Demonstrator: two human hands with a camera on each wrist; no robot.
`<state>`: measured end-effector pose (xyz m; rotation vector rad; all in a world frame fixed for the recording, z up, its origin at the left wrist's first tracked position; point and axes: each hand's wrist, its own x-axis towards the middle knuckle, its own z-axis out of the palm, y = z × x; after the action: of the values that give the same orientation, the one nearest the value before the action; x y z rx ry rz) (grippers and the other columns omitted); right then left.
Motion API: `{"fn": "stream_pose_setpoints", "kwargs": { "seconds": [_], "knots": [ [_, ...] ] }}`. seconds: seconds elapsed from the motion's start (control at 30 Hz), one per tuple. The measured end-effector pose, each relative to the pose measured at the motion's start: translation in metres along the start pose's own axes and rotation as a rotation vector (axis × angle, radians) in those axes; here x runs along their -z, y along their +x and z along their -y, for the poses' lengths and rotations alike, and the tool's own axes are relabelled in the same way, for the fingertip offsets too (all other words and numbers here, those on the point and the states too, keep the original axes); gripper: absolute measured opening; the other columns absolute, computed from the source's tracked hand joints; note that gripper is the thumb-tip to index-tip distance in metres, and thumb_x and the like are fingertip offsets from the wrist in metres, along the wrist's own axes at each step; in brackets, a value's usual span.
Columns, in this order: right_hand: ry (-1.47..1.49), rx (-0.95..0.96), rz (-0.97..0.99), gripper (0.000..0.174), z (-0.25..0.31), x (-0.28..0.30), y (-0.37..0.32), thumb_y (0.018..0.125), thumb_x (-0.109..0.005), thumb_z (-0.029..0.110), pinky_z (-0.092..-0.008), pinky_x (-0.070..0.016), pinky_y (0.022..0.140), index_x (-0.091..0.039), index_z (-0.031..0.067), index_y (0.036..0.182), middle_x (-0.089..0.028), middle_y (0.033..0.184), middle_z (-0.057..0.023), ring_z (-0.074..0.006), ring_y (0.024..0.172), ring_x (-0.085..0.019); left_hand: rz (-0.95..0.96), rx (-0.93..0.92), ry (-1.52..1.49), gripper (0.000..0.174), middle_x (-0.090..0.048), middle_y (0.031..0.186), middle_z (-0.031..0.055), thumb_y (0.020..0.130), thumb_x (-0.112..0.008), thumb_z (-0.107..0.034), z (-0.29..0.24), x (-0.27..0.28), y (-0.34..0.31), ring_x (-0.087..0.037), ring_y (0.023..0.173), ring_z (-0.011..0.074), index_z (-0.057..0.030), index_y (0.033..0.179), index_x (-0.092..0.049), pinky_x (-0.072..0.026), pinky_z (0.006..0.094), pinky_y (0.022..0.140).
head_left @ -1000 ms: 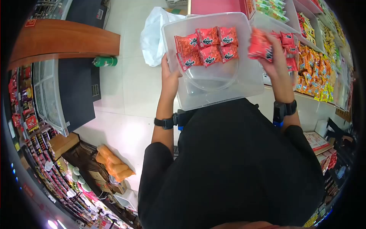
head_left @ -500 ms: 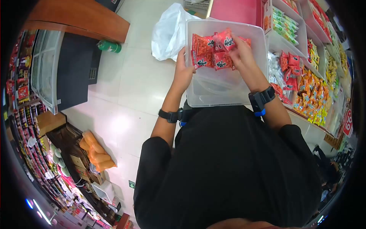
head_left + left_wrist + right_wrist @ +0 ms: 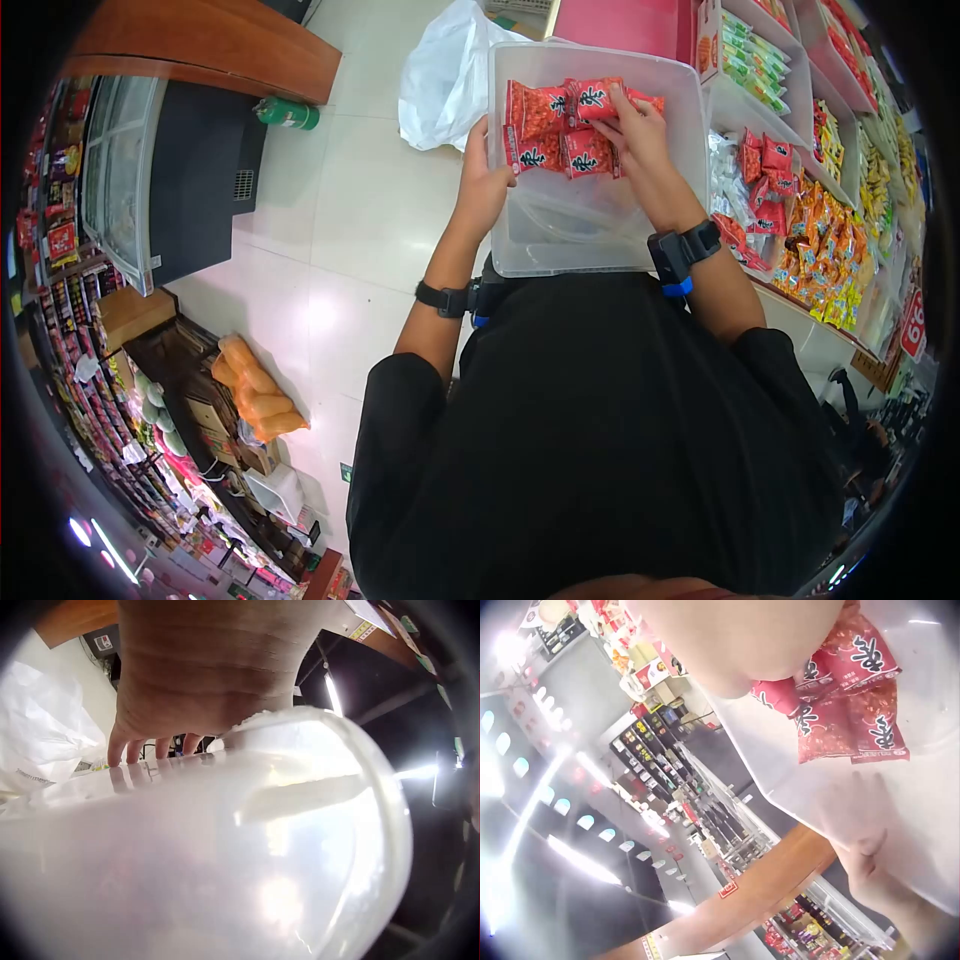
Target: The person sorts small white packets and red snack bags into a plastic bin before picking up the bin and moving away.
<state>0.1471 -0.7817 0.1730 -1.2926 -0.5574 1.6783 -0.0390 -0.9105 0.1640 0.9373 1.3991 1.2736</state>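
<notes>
A translucent plastic bin [image 3: 600, 245] holds red snack packets [image 3: 540, 108] with dark lettering, laid side by side at its far end. My left hand [image 3: 482, 192] grips the bin's left wall, thumb over the rim; the left wrist view shows its fingers [image 3: 135, 750] along the outside of the bin wall [image 3: 150, 862]. Inside the bin, my right hand [image 3: 645, 145] pinches one red packet [image 3: 597, 98], which overlaps the others. That hand [image 3: 735, 637] partly hides the packets [image 3: 825, 739] in the right wrist view.
To the right, display trays hold loose red packets [image 3: 770, 185], orange packets [image 3: 825, 250] and green packets [image 3: 750, 60]. A white plastic bag [image 3: 450, 80] lies beyond the bin's left side. On the left are a dark freezer [image 3: 205, 180], a green cylinder [image 3: 287, 113] and an orange sack [image 3: 255, 390].
My right hand has brought a red packet from the right of the bin into it and lowered it among the others. My left hand keeps its hold on the bin wall.
</notes>
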Motion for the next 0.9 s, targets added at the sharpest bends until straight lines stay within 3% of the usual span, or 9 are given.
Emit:
{"fn": "stream_pose_setpoints", "kwargs": {
  "seconds": [0.03,0.13,0.27,0.47,0.6,0.77,0.83,0.87,0.9],
  "knots": [
    [-0.122,0.001,-0.081,0.016,0.002,-0.004,-0.002,0.089,-0.062,0.015,-0.0404,-0.0564,0.081,-0.056,0.0008,0.091,-0.060,0.096,-0.0099,-0.0220,0.086,-0.063,0.006,0.034,-0.049,0.077,-0.031,0.140,0.0171,0.071,-0.047,0.001,-0.004,0.000,-0.002,-0.049,0.102,0.0185,0.0005,0.142,-0.020,-0.0458,0.0260,0.068],
    [-0.280,-0.046,-0.061,0.016,0.004,0.002,0.001,0.088,-0.063,0.012,-0.0361,-0.0583,0.078,-0.055,0.0020,0.079,-0.060,0.089,-0.0089,-0.0192,0.081,-0.063,0.004,0.042,-0.064,0.077,-0.031,0.140,0.0172,0.070,-0.047,0.001,-0.004,-0.001,-0.003,-0.047,0.106,0.0191,0.0008,0.142,-0.020,-0.0460,0.0258,0.069],
    [-0.192,-0.042,0.000,0.017,-0.009,0.012,0.007,0.087,-0.063,0.009,-0.0334,-0.0585,0.079,-0.053,0.0022,0.075,-0.058,0.083,-0.0076,-0.0184,0.080,-0.062,0.006,0.065,-0.069,0.077,-0.031,0.140,0.0174,0.070,-0.047,0.001,-0.009,-0.002,-0.003,-0.046,0.109,0.0194,0.0015,0.142,-0.020,-0.0459,0.0257,0.070],
    [-0.043,-0.015,0.019,0.011,-0.013,0.022,0.004,0.085,-0.063,0.003,-0.0347,-0.0582,0.081,-0.053,-0.0022,0.085,-0.057,0.088,-0.0104,-0.0211,0.083,-0.061,0.005,0.043,-0.060,0.077,-0.033,0.139,0.0176,0.069,-0.046,0.002,-0.010,-0.001,-0.003,-0.046,0.108,0.0190,0.0015,0.142,-0.021,-0.0455,0.0253,0.070],
    [-0.150,-0.018,0.057,0.019,-0.004,0.028,-0.007,0.083,-0.063,-0.001,-0.0341,-0.0593,0.078,-0.049,-0.0046,0.095,-0.054,0.093,-0.0127,-0.0221,0.086,-0.061,-0.010,-0.030,0.004,0.077,-0.034,0.138,0.0176,0.068,-0.046,0.002,-0.008,-0.001,-0.002,-0.047,0.105,0.0186,0.0017,0.142,-0.021,-0.0450,0.0250,0.069],
    [-0.173,-0.068,0.101,0.027,-0.009,0.032,-0.007,0.080,-0.068,0.003,-0.0331,-0.0584,0.074,-0.049,-0.0041,0.098,-0.056,0.092,-0.0119,-0.0218,0.086,-0.062,0.016,0.067,-0.091,0.078,-0.035,0.136,0.0169,0.067,-0.047,0.002,-0.014,-0.002,-0.003,-0.043,0.115,0.0209,0.0025,0.141,-0.022,-0.0452,0.0266,0.077],
    [-0.542,-0.024,0.091,0.036,-0.005,0.029,-0.009,0.076,-0.075,0.014,-0.0294,-0.0549,0.070,-0.051,-0.0023,0.098,-0.058,0.090,-0.0106,-0.0195,0.082,-0.063,0.001,0.039,-0.053,0.078,-0.035,0.136,0.0169,0.067,-0.047,0.002,-0.007,-0.001,-0.001,-0.041,0.117,0.0213,0.0025,0.141,-0.022,-0.0452,0.0269,0.078],
    [-0.542,-0.026,0.095,0.036,-0.006,0.031,-0.008,0.076,-0.075,0.014,-0.0294,-0.0549,0.070,-0.051,-0.0023,0.098,-0.058,0.090,-0.0106,-0.0195,0.082,-0.063,-0.012,0.011,-0.018,0.077,-0.035,0.136,0.0169,0.067,-0.047,0.002,-0.008,-0.001,-0.001,-0.040,0.118,0.0217,0.0026,0.141,-0.023,-0.0451,0.0272,0.079],
    [-0.745,0.163,0.061,0.040,-0.007,0.036,-0.005,0.074,-0.076,0.019,-0.0287,-0.0528,0.069,-0.052,-0.0010,0.099,-0.059,0.088,-0.0096,-0.0180,0.078,-0.062,-0.016,0.009,-0.017,0.077,-0.035,0.136,0.0169,0.067,-0.047,0.002,-0.009,-0.002,-0.002,-0.040,0.118,0.0217,0.0026,0.141,-0.023,-0.0451,0.0272,0.079]
  ]
}}
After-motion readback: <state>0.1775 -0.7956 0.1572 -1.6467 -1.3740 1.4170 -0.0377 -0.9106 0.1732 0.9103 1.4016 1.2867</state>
